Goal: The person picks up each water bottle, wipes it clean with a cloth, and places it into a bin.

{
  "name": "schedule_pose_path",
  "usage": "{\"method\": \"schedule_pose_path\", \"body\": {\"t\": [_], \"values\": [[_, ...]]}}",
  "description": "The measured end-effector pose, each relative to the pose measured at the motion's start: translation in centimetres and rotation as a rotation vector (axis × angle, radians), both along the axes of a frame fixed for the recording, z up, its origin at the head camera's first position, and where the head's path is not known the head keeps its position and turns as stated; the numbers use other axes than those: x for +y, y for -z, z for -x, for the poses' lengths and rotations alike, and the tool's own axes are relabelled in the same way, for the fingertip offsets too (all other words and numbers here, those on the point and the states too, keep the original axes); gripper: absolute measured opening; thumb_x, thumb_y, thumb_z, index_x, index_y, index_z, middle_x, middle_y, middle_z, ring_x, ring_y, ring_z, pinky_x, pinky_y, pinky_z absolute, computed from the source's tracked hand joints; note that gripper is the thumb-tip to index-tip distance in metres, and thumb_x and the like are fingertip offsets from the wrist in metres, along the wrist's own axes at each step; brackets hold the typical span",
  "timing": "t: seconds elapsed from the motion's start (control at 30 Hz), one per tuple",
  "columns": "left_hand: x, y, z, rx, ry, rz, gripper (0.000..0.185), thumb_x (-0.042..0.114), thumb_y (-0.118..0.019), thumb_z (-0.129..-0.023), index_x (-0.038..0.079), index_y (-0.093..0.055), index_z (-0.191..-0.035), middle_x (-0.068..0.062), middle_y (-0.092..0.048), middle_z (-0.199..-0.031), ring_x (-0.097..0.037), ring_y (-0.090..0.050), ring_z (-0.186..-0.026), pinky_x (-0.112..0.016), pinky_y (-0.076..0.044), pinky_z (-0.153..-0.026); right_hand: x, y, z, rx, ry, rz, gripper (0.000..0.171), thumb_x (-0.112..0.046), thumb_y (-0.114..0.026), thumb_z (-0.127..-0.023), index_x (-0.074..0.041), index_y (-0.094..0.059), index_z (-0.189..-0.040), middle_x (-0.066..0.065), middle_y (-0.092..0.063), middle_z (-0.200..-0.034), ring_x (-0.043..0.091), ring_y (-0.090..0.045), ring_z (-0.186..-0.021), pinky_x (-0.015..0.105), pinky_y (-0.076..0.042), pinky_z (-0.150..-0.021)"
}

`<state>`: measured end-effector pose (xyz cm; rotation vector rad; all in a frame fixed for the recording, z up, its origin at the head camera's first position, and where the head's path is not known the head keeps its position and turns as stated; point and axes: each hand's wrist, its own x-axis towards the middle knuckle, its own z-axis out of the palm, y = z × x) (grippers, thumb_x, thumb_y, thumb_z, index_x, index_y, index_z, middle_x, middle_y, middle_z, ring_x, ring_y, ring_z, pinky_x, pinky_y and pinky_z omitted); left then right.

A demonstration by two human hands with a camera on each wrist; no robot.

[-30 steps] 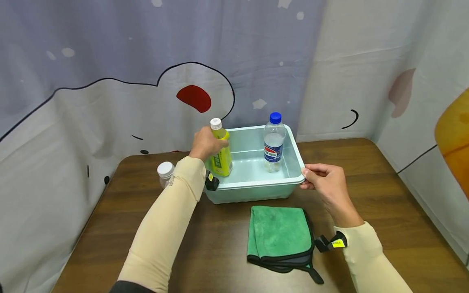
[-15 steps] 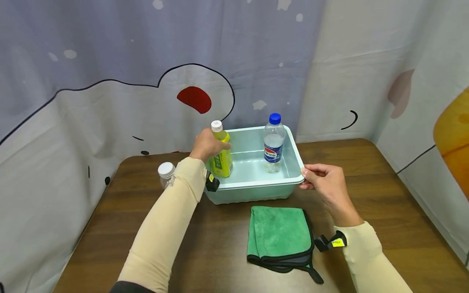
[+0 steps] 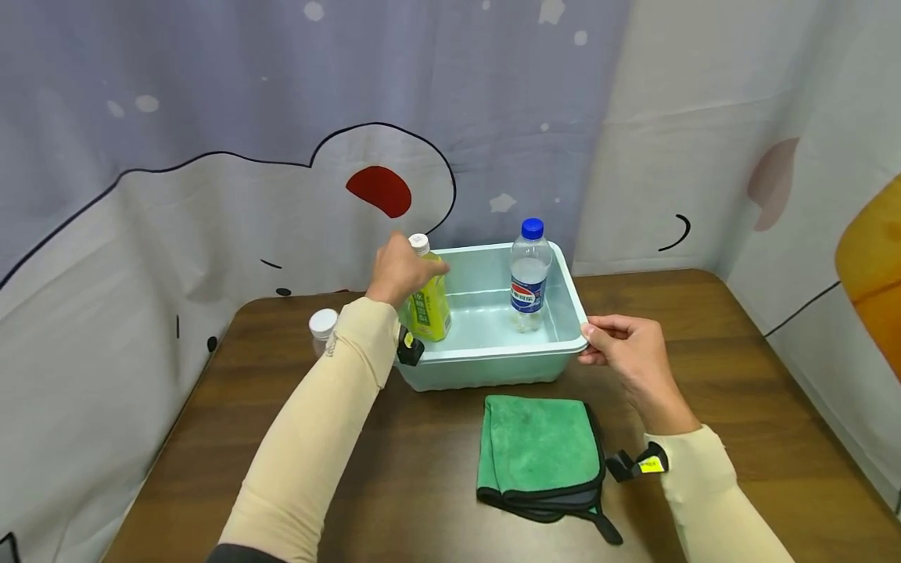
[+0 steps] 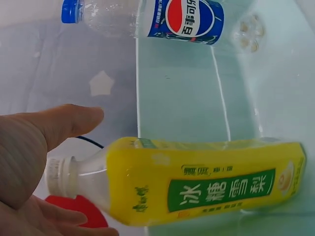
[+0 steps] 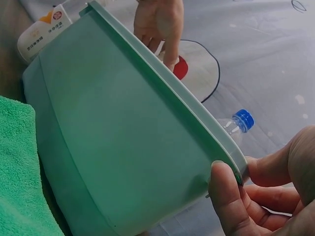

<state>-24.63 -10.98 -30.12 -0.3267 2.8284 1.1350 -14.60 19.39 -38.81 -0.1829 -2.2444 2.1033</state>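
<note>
The left hand (image 3: pixel 400 270) has its grip around the top of a yellow plastic drink bottle with a white cap (image 3: pixel 428 301). The fingers curl over the bottle's neck and shoulder, and in the left wrist view the thumb (image 4: pixel 59 125) sticks out above the bottle (image 4: pixel 197 182) with a small gap under it. The bottle is full of bright yellow drink. It has a green label with white letters on its side, and the part under the cap is see-through. It stands inside a pale green plastic tub (image 3: pixel 493 367), at the tub's left end, and it leans a little. The right hand (image 3: pixel 629 352) holds the right corner of the tub. Its thumb (image 5: pixel 229 196) presses on top of the rim (image 5: pixel 162 83) and its fingers curl under it, so this grip is tight on the edge. A clear plastic water bottle with a blue cap and a blue, red and white label (image 3: pixel 529 270) stands upright at the back right of the tub, well apart from the yellow one. The tub sits on a dark brown wooden table (image 3: pixel 739 375). A folded green cloth with a black edge (image 3: pixel 538 453) lies flat on the table just in front of the tub. A small clear bottle with a white cap (image 3: pixel 323 323) stands on the table to the left of the tub, partly hidden by the left sleeve (image 3: pixel 317 438).
</note>
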Motion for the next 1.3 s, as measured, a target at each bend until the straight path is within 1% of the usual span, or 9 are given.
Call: {"method": "schedule_pose_path", "body": {"t": [0.07,0.1,0.2,0.27,0.37,0.53,0.83,1.03,1.3], "values": [[0.0,-0.3,-0.3,0.024,0.013,0.027,0.084,0.036,-0.083,-0.087,0.001,-0.037,-0.149,-0.02,-0.056,-0.141,-0.035,-0.059,-0.129,-0.05,-0.051,-0.112,0.0,-0.1,0.0,-0.001,-0.001,0.004,0.041,0.0,-0.069,-0.097,0.023,-0.058,-0.129,-0.008,-0.071,-0.076,0.008,-0.07,-0.059,0.028,-0.064,-0.061],[0.0,-0.4,-0.4,0.036,0.023,0.042,0.088,0.038,-0.082,-0.088,0.001,-0.035,-0.152,-0.021,-0.053,-0.146,-0.036,-0.053,-0.138,-0.05,-0.047,-0.117,0.1,-0.1,0.0,-0.001,-0.001,0.007,0.041,0.001,-0.069,-0.097,0.023,-0.058,-0.129,-0.008,-0.071,-0.076,0.008,-0.07,-0.059,0.028,-0.064,-0.061],[-0.1,-0.9,-1.0,0.085,0.073,0.097,0.099,0.046,-0.079,-0.089,-0.001,-0.027,-0.159,-0.023,-0.042,-0.158,-0.039,-0.027,-0.157,-0.051,-0.028,-0.13,0.1,-0.1,0.0,-0.004,-0.003,0.003,0.041,0.001,-0.069,-0.097,0.023,-0.058,-0.129,-0.008,-0.071,-0.076,0.008,-0.07,-0.059,0.027,-0.064,-0.061],[0.0,-1.3,-1.4,0.113,0.102,0.129,0.106,0.052,-0.076,-0.089,-0.001,-0.021,-0.162,-0.024,-0.033,-0.165,-0.042,-0.008,-0.163,-0.053,-0.015,-0.133,0.1,0.0,0.0,-0.003,-0.005,0.008,0.041,0.001,-0.069,-0.097,0.023,-0.058,-0.129,-0.007,-0.071,-0.075,0.008,-0.07,-0.059,0.027,-0.063,-0.061],[0.1,-2.0,-2.0,0.13,0.12,0.16,0.112,0.058,-0.075,-0.088,0.001,-0.016,-0.165,-0.026,-0.024,-0.169,-0.045,0.002,-0.163,-0.056,-0.009,-0.134,0.1,0.0,0.0,0.0,-0.007,0.014,0.041,0.001,-0.069,-0.097,0.023,-0.058,-0.129,-0.007,-0.071,-0.074,0.008,-0.07,-0.059,0.027,-0.063,-0.06],[0.1,-3.0,-3.1,0.103,0.114,0.19,0.118,0.064,-0.074,-0.086,0.006,-0.01,-0.167,-0.024,-0.011,-0.174,-0.046,0.006,-0.162,-0.058,-0.007,-0.133,0.1,0.0,0.0,0.005,-0.011,0.019,0.04,0.001,-0.068,-0.097,0.024,-0.058,-0.129,-0.007,-0.072,-0.074,0.008,-0.07,-0.059,0.026,-0.063,-0.06],[-1.4,-4.4,-4.9,0.139,0.125,0.22,0.119,0.062,-0.074,-0.087,0.004,-0.008,-0.167,-0.031,-0.01,-0.172,-0.054,0.006,-0.16,-0.061,-0.005,-0.132,0.2,0.0,0.0,0.017,-0.013,0.017,0.04,0.001,-0.068,-0.097,0.025,-0.057,-0.128,-0.008,-0.072,-0.074,0.007,-0.07,-0.059,0.026,-0.063,-0.06],[-2.5,-5.0,-5.9,0.111,0.149,0.261,0.121,0.065,-0.073,-0.086,0.006,-0.006,-0.167,-0.031,-0.007,-0.172,-0.057,0.006,-0.159,-0.066,-0.007,-0.13,0.3,0.0,0.0,0.015,-0.003,0.011,0.04,0.002,-0.068,-0.097,0.024,-0.058,-0.128,-0.008,-0.071,-0.073,0.008,-0.07,-0.058,0.027,-0.063,-0.06],[-4.7,-5.8,-7.4,0.086,0.14,0.249,0.125,0.06,-0.077,-0.084,0.008,0.0,-0.168,-0.03,-0.002,-0.173,-0.058,0.008,-0.158,-0.072,-0.009,-0.127,0.4,-0.1,-0.1,0.012,0.0,0.012,0.04,0.001,-0.068,-0.097,0.024,-0.057,-0.129,-0.008,-0.071,-0.074,0.008,-0.07,-0.058,0.027,-0.063,-0.06]]}}
